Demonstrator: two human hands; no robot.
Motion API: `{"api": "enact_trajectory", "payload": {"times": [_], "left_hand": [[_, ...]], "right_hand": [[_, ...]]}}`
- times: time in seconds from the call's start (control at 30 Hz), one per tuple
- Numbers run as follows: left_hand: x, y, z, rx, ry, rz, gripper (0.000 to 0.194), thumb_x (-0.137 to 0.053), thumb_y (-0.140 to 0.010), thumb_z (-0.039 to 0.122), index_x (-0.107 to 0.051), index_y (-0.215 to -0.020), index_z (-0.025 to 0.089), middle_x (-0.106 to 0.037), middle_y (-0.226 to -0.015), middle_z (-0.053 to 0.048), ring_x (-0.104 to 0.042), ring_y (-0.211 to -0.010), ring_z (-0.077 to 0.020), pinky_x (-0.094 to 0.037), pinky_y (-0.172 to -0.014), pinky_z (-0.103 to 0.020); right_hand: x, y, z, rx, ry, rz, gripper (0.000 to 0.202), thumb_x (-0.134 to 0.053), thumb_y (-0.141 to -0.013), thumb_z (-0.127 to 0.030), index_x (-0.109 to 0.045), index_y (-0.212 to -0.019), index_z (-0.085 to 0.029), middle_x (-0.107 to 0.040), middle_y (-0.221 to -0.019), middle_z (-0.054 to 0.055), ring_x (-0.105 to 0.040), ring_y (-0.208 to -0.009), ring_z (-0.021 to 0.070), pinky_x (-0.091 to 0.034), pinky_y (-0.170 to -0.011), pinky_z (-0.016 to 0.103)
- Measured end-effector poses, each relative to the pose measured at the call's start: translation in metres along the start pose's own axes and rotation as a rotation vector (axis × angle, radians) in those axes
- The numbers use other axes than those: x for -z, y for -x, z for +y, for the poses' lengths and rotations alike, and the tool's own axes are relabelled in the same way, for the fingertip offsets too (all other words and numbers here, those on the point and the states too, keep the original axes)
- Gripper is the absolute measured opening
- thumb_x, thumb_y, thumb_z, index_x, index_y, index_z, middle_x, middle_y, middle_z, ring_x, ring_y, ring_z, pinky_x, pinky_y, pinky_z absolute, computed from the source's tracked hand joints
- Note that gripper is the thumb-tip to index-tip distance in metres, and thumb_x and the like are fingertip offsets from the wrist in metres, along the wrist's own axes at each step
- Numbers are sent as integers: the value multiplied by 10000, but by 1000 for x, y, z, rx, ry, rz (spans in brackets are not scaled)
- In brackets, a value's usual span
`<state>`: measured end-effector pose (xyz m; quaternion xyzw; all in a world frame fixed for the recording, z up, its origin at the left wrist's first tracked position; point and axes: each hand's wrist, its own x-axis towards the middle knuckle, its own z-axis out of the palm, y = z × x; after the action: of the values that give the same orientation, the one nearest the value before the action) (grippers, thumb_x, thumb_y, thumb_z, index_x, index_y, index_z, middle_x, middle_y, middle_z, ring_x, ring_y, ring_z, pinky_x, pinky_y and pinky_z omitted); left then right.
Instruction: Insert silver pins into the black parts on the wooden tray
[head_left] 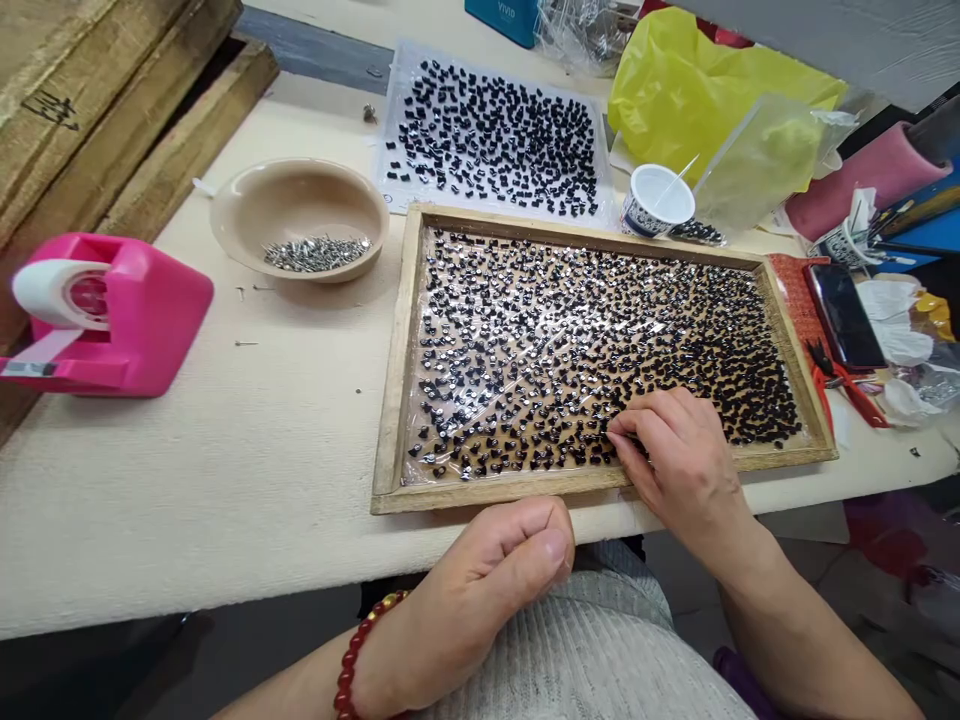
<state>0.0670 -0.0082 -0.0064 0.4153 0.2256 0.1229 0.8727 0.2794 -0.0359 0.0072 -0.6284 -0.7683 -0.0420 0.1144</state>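
Observation:
My right hand [679, 450] reaches over the front rim of a shallow wooden tray [480, 494], thumb and forefinger pinched together low among many small black pieces [525, 390]. Whatever sits between those fingertips is too small to make out. The pieces stand in loose rows on clear film, denser toward the tray's right end. Below the tray's front rim, my left hand [495, 575] is curled closed at the table edge, a red bead bracelet [352, 660] on its wrist. The inside of that fist is hidden.
Left of the tray stand a beige bowl [300, 205] of metal pins and a pink tape dispenser [161, 310]. Behind it lies a white sheet [390, 110] with more black pieces. A small cup [637, 215], a phone [846, 315] and red-handled pliers [859, 395] are to the right. Wooden frames [97, 110] are stacked far left.

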Motion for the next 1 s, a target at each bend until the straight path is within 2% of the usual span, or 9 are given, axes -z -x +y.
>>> {"api": "enact_trajectory", "payload": {"times": [0.23, 0.37, 0.47, 0.57, 0.67, 0.83, 0.9, 1.0], "left_hand": [[0, 0, 3, -1, 30, 23, 227, -479, -897, 339, -474, -743, 172, -394, -697, 27, -315, -622, -104, -281, -585, -232], [-2, -1, 8, 25, -19, 66, 225, -514, -888, 346, -520, -758, 162, -471, -728, 15, -383, -676, -108, -314, -637, -224], [-5, -2, 9, 33, -5, 91, 219, -552, -870, 351, -551, -775, 154, -499, -755, 4, -413, -719, -115, -330, -664, -223], [-7, -3, 7, 17, 26, 104, 210, -598, -840, 346, -563, -773, 150, -485, -733, 12, -387, -681, -105, -317, -629, -216], [-7, -4, 5, 10, 39, 106, 217, -627, -817, 349, -565, -755, 151, -461, -703, 20, -355, -652, -102, -294, -592, -214], [-7, -6, 5, 36, 22, 107, 311, -669, -764, 430, -566, -704, 143, -434, -649, 27, -340, -619, -102, -269, -561, -219], [-6, -6, 4, 28, -5, 104, 325, -656, -772, 446, -576, -700, 139, -466, -641, 20, -374, -618, -105, -286, -575, -224], [-4, -6, 2, 18, -40, 92, 369, -556, -841, 472, -565, -675, 143, -500, -627, 8, -406, -587, -106, -297, -574, -236]], "right_hand": [[-2, 4, 5, 3, -36, 25, 16, -596, -822, -173, -592, -830, -186, -612, -804, 31, -508, -791, 169, -353, -726, 327], [3, 8, 6, 2, -98, 70, 101, -638, -793, -172, -612, -888, -195, -621, -829, 33, -520, -793, 169, -370, -725, 334], [15, 12, -2, -23, -311, 79, 120, -635, -789, -149, -608, -900, -184, -598, -828, 41, -528, -816, 169, -405, -737, 339], [26, 15, -16, 24, -623, -46, 125, -622, -794, -168, -591, -915, -174, -566, -836, 46, -524, -825, 164, -436, -706, 323], [29, 15, -26, 52, -771, -85, 123, -606, -798, -159, -582, -916, -183, -545, -810, 33, -513, -778, 150, -442, -671, 313], [26, 14, -30, 55, -823, -64, 91, -569, -794, -99, -573, -838, -178, -526, -746, 18, -501, -717, 131, -431, -630, 294], [25, 15, -29, 50, -820, -44, 74, -557, -797, -109, -565, -817, -179, -525, -736, 17, -504, -717, 134, -432, -634, 299], [22, 16, -19, -33, -725, 58, 79, -566, -790, -112, -556, -816, -187, -536, -752, 20, -516, -754, 150, -431, -660, 312]]}}
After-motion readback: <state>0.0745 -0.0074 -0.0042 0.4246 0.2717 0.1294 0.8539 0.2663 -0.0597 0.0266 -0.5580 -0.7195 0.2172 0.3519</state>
